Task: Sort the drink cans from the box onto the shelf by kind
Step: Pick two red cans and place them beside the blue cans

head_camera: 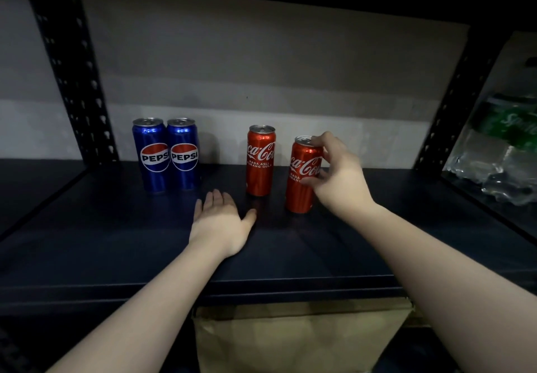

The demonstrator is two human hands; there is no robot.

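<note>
Shelf (116, 241) dark, lit poorly. Two Pepsi cans (166, 154) stood upright, touching, at the back left. One Coke can (260, 161) stood alone near the middle, upright.

My right hand (338, 175) was clamped on a second Coke can (302, 176): thumb across the front of the label, fingers wrapped round the right side and over the top rim. That can leaned slightly left, its base at or just off the shelf; I could not tell which. It sat just right of the standing Coke and a little nearer me, apart from it.

My left hand (220, 218) lay flat on the shelf, fingers together and extended, thumb out, holding nothing, in front of the gap between the Pepsi pair and the Coke.

The box (302, 340) showed below the shelf edge; its contents were out of view. Green-labelled bottles (505, 151) in plastic wrap sat in the bay to the right.

Handling, as I judged it: slim tall cans, stiff walls if full, smooth painted metal, likely slick. Narrow base makes them tippy. Best hold is mid-body, all round, not by the rim. Set the base down flat before letting go, close beside the other Coke.
</note>
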